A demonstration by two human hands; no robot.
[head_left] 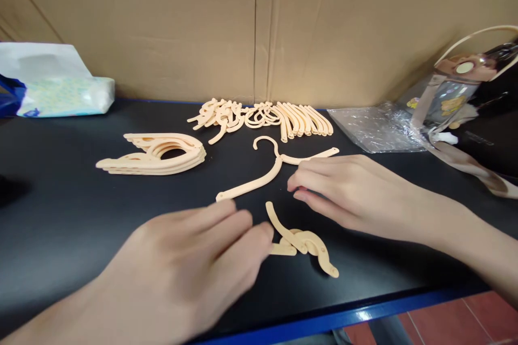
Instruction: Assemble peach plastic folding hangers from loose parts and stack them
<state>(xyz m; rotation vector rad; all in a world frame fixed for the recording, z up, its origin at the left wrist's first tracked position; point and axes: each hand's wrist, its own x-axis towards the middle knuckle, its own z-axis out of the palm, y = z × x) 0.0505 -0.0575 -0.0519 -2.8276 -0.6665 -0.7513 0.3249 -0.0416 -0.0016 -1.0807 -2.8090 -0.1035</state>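
Note:
In the middle of the black table lies a cream hanger (259, 186) spread out, with its hook pointing away from me and two curved arms. Closer to me is a cluster of cream hanger pieces (315, 245), lying folded over one another. My left hand (194, 264) is at the left end of this cluster, fingers curled; its thumb and whatever it may grip are hidden. Over to the right, my right hand (335, 188) has its fingers bent and tips drawn together, just in front of the hanger's right arm. Nothing shows in its fingertips.
Several folded hangers (178, 159) are stacked at the left. Loose hooks (220, 116) and a row of curved arms (307, 121) lie at the back by a cardboard wall (182, 32). A tissue pack (68, 97), plastic bag (372, 126) and strapped bottle (453, 91) stand around.

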